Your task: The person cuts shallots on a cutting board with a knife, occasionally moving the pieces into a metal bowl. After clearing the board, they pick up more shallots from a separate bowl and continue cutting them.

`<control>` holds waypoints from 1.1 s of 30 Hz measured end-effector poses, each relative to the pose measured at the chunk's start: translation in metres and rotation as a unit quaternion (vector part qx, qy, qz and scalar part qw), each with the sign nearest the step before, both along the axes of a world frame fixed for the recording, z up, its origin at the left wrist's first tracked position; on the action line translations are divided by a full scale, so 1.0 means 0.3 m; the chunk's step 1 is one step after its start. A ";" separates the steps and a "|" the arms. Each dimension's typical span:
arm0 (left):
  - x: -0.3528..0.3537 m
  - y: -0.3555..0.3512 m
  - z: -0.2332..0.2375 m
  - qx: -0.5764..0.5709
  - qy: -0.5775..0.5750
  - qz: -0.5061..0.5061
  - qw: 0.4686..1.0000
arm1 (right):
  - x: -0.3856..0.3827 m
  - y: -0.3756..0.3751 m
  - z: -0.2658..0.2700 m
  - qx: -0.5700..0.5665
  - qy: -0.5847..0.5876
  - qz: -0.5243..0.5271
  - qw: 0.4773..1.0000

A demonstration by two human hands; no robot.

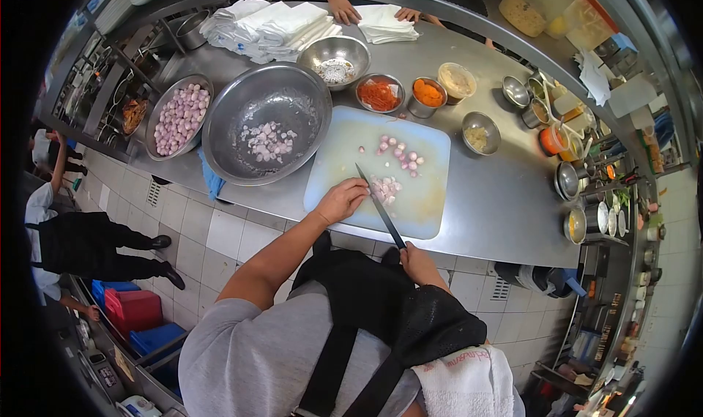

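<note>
My right hand is wrapped round the handle of a kitchen knife, its long blade pointing up and left across the cutting board. Just left of the blade, my left hand rests low over the board with curled fingers pressed together; whatever they hold is hidden. Right beside the blade lies a small pile of chopped shallots. Several whole peeled shallots sit loose farther up the board. To its left, a large metal bowl holds more chopped pieces.
A bowl of peeled shallots stands far left. Behind the board are a bowl of orange shreds and a cup of orange food; a small metal bowl stands right. Another person's hands touch white cloths across the counter.
</note>
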State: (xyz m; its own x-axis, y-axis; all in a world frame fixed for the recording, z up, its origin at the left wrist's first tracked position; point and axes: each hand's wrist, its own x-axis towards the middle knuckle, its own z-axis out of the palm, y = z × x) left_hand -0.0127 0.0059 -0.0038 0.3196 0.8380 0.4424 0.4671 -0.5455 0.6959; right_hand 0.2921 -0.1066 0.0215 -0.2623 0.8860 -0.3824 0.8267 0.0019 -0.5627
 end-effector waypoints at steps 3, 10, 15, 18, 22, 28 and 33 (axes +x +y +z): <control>0.007 0.011 0.016 0.040 0.036 -0.011 0.998 | 0.021 0.020 0.003 -0.008 0.044 -0.003 0.999; 0.031 0.016 0.036 -0.008 0.074 0.019 0.997 | 0.049 0.005 0.008 -0.035 0.104 -0.012 0.994; 0.054 0.004 0.034 -0.131 0.039 0.098 0.986 | 0.055 -0.023 -0.021 -0.038 0.107 -0.022 0.993; 0.062 0.004 0.043 -0.126 0.041 0.111 0.985 | 0.053 -0.027 -0.009 -0.042 0.105 -0.028 0.993; 0.052 -0.005 0.040 -0.149 0.015 0.098 0.984 | 0.048 -0.026 -0.011 -0.019 0.089 -0.017 0.996; 0.015 -0.011 0.022 -0.105 0.013 0.073 0.992 | 0.024 -0.026 0.051 -0.007 0.024 -0.005 1.000; 0.026 0.000 0.050 -0.060 0.039 0.067 0.995 | 0.013 -0.027 0.093 0.005 -0.022 0.008 1.000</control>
State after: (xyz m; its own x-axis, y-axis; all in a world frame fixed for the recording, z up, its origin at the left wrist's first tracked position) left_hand -0.0049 0.0058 0.0110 0.2306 0.9209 0.3142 0.5853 -0.3893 0.7112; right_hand 0.2960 -0.1147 0.0494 -0.2590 0.8857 -0.3853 0.8501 0.0197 -0.5263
